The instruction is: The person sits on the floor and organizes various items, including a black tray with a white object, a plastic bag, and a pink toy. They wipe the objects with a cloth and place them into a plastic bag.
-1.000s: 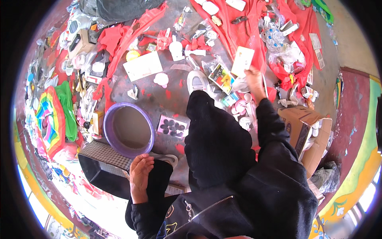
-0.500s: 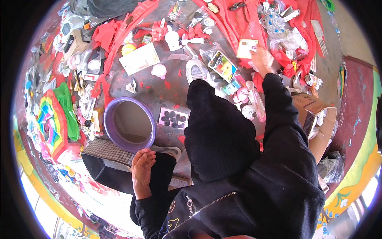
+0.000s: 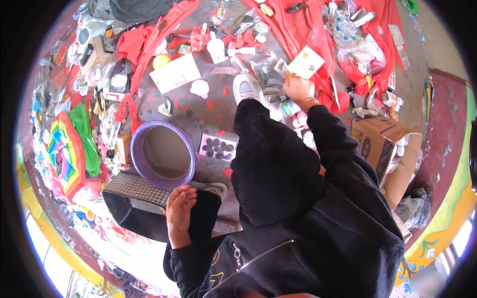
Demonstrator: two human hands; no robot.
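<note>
My right hand (image 3: 299, 90) reaches out past my right knee. Its fingers are closed at the lower edge of a pale yellow card (image 3: 305, 63), which is tilted above red cloth. Beside that hand, on the left, lies a crumpled clear plastic packet (image 3: 268, 69). My left hand (image 3: 181, 211) rests palm up near my left knee, fingers loosely curled and slightly apart, with nothing visible in them. Just beyond it stands a purple basin (image 3: 136, 154) holding greyish liquid. A pink tray with dark round pieces (image 3: 217, 147) lies on the floor right of the basin.
Near the basin is a black box with a checked side (image 3: 134, 191). An open cardboard box (image 3: 380, 141) stands at my right. Red cloth (image 3: 278, 30) and scattered plastic items lie ahead; a rainbow-coloured piece (image 3: 64, 154) and green plastic (image 3: 83, 139) lie left.
My right hand has moved left and nearer, and the yellow card has turned. The colourful booklet that lay beside my shoe no longer shows there. My left hand has barely moved.
</note>
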